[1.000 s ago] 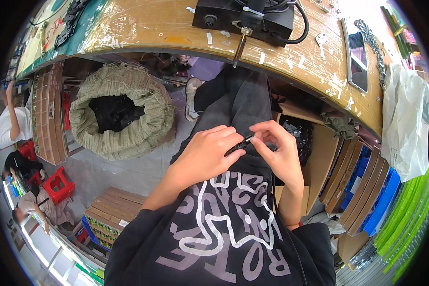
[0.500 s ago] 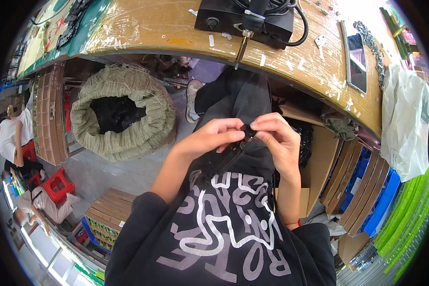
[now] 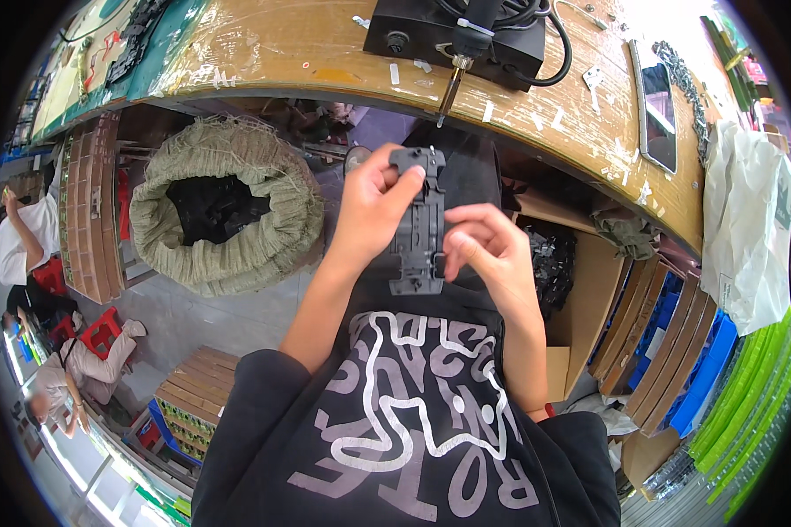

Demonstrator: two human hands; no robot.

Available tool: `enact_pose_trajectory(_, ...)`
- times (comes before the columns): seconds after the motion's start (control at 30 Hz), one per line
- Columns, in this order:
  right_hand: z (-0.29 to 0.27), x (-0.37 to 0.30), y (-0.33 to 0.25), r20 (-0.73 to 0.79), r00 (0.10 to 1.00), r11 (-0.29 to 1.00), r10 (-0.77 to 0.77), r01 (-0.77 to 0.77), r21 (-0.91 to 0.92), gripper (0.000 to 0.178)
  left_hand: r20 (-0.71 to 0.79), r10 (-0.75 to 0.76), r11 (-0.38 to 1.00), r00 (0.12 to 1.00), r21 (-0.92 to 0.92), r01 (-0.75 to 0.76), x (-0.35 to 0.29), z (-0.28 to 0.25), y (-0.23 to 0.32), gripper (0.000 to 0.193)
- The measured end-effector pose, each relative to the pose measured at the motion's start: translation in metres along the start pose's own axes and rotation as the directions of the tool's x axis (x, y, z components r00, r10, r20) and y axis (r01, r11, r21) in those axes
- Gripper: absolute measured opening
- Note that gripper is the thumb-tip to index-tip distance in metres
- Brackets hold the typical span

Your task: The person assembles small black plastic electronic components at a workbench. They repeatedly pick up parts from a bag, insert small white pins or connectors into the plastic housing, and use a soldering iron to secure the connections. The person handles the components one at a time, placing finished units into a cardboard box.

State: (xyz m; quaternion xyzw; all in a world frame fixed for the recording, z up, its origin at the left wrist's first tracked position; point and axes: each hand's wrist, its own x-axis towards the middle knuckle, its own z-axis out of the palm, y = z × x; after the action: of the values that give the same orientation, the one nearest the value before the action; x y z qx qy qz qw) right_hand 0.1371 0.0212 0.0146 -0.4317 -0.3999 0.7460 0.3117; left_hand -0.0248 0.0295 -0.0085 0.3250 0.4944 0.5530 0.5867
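Note:
My left hand (image 3: 371,206) grips a flat black molded plastic part (image 3: 419,227) by its far end, thumb on top. The long part is held above my lap, its ribbed and slotted face showing. My right hand (image 3: 492,253) is at the part's right edge, near its lower end. Its fingers are curled in and the thumb is bent toward them. Whatever sits between those fingertips, if anything, is too small to make out.
Ahead stands a workbench (image 3: 325,53) with a black box (image 3: 453,44), a soldering iron-like tool (image 3: 453,83) jutting past the edge, and a phone (image 3: 655,114). A woven sack (image 3: 228,255) of black parts is left; a cardboard box (image 3: 589,299) is right. People sit far left.
The black part has turned from edge-on and slanted to lengthwise, face up. My left hand has moved to its far end; my right hand has come down slightly along its side.

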Motion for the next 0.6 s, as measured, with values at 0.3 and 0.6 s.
enact_pose_trajectory(0.3, 0.009, -0.004, -0.008, -0.022, 1.000, 0.997, 0.009, -0.007, 0.081, 0.023, -0.042, 0.049, 0.998, 0.998, 0.045, -0.047, 0.012, 0.007, 0.016, 0.009)
enact_pose_trajectory(0.6, 0.009, -0.007, -0.008, -0.032, 0.999, 0.994, -0.042, 0.045, 0.095, 0.022, -0.044, 0.058, 0.998, 0.997, 0.024, -0.057, 0.011, 0.011, 0.021, 0.007)
